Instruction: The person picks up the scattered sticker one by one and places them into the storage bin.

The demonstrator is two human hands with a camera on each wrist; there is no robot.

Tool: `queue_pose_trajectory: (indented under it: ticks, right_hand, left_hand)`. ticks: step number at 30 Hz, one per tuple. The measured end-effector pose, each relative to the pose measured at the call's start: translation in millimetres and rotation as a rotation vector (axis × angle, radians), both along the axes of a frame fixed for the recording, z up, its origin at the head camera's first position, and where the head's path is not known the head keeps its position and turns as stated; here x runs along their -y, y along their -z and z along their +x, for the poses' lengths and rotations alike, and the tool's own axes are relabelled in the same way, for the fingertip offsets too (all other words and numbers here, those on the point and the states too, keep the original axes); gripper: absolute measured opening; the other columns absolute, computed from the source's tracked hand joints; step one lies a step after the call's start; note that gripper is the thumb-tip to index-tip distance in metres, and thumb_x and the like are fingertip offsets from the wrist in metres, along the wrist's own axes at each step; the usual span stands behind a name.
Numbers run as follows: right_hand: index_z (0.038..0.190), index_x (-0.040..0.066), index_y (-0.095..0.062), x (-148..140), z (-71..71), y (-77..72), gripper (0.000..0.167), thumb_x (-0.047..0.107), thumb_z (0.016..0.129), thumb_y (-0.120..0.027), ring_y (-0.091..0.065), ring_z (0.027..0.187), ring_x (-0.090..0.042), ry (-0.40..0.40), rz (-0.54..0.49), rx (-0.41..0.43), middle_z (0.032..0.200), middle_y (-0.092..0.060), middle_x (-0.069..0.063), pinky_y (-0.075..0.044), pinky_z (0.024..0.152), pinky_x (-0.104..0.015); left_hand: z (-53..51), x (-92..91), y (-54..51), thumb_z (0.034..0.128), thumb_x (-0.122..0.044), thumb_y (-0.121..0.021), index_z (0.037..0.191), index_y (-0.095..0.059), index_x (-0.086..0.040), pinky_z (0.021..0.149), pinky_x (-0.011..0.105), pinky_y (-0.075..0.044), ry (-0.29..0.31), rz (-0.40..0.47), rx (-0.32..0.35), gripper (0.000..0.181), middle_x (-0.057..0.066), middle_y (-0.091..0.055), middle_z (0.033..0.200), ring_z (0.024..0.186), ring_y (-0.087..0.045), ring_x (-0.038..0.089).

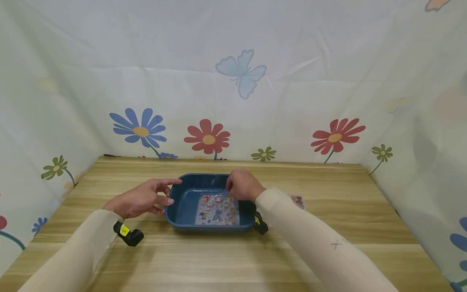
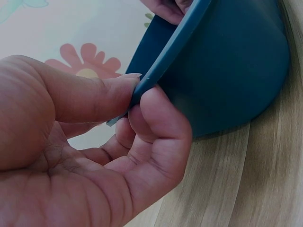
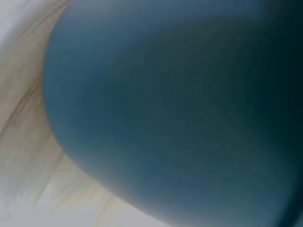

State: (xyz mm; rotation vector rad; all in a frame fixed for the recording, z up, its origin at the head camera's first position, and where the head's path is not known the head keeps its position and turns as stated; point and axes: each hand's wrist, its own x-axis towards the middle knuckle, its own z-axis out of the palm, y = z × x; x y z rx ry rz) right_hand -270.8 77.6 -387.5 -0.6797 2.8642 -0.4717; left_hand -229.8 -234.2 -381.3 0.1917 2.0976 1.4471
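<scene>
A dark blue rectangular plastic tub [image 1: 211, 228] with rounded corners sits on the table. My left hand [image 1: 144, 198] pinches its left rim; the left wrist view shows the thumb and a curled finger on either side of the rim [image 2: 173, 45]. Inside the tub lies a clear sheet with small colourful sticker-like pictures [image 1: 217, 210]. My right hand [image 1: 243, 185] reaches over the tub's right side, fingers bent downward by the sheet's far right corner. Its fingertips are hidden, so I cannot tell whether they grip the sheet. The right wrist view shows only the tub's blurred outer wall [image 3: 156, 113].
Another small patterned sheet [image 1: 297, 201] lies on the table right of the tub, partly covered by the right sleeve. The wood-grain table [image 1: 204, 263] ends at a pale curtain [image 1: 164, 93] printed with flowers and butterflies, which also hangs at both sides.
</scene>
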Motion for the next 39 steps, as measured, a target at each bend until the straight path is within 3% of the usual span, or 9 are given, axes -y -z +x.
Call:
queue_pose_trajectory:
  ticks: [17,29,35,39]
  right_hand:
    - [0.102,0.007,-0.084,-2,-0.2,-5.9,0.014,0.010,0.088,-0.079,-0.071,0.092,-0.018,0.022,0.069,-0.004,0.107,-0.080,-0.008,-0.061,0.090,-0.036]
    - [0.092,0.009,-0.085,-8,0.9,-9.5,0.019,0.002,0.088,-0.067,-0.068,0.082,-0.016,-0.016,0.073,-0.072,0.098,-0.080,-0.005,-0.062,0.081,-0.035]
    - [0.096,0.007,-0.084,-15,2.1,-13.8,0.021,-0.001,0.087,-0.067,-0.075,0.094,-0.021,-0.062,-0.032,-0.098,0.103,-0.081,-0.007,-0.062,0.086,-0.038]
    - [0.103,0.002,-0.082,-22,4.5,-16.9,0.017,0.001,0.091,-0.070,-0.077,0.086,-0.023,-0.019,-0.214,0.034,0.103,-0.080,-0.012,-0.064,0.077,-0.035]
  left_hand:
    - [-1.9,-3.3,-1.4,0.0972,0.000,-0.066,0.165,-0.029,-0.012,0.071,0.032,-0.059,-0.001,-0.006,-0.003,0.078,0.014,-0.045,0.113,0.084,-0.058,0.023]
    - [-2.3,-1.5,0.4,0.0976,-0.001,-0.065,0.164,-0.029,-0.012,0.070,0.031,-0.057,0.014,-0.001,-0.009,0.077,0.013,-0.045,0.112,0.083,-0.056,0.023]
    - [-2.0,-0.6,1.0,0.0974,0.000,-0.066,0.164,-0.031,-0.012,0.072,0.033,-0.059,-0.008,-0.013,-0.005,0.076,0.015,-0.045,0.114,0.085,-0.058,0.024]
    - [-2.0,0.8,1.7,0.0973,-0.001,-0.066,0.164,-0.031,-0.012,0.072,0.032,-0.058,-0.010,-0.019,-0.007,0.076,0.015,-0.045,0.114,0.085,-0.058,0.024]
